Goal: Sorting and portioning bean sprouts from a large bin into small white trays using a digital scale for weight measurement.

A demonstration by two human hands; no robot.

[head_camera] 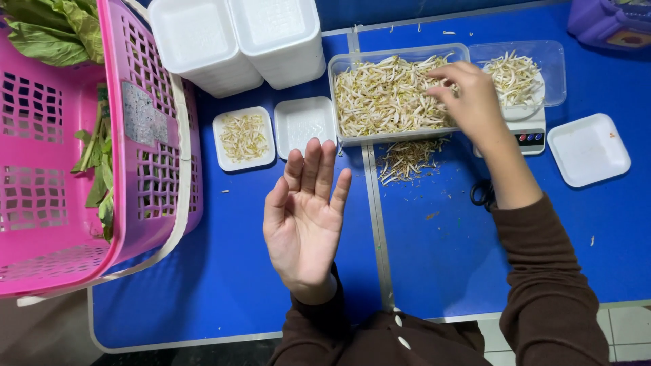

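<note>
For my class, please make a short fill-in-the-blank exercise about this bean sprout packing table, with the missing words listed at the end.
1. The right hand reaches into the clear tub of bean ____.
2. The left hand is held open and holds ____.
3. The basket with leafy greens is coloured ____.
4. A second clear tray of sprouts sits on a small ____.

Missing words: sprouts; nothing; pink; scale

Bright, even light falls from overhead on the blue table (224, 271). Shadows are soft and short, lying close under the left hand (305, 210) and the pink basket (146, 135). The white trays (237, 41) glare slightly. Focus is sharp; edges bend mildly.
</note>
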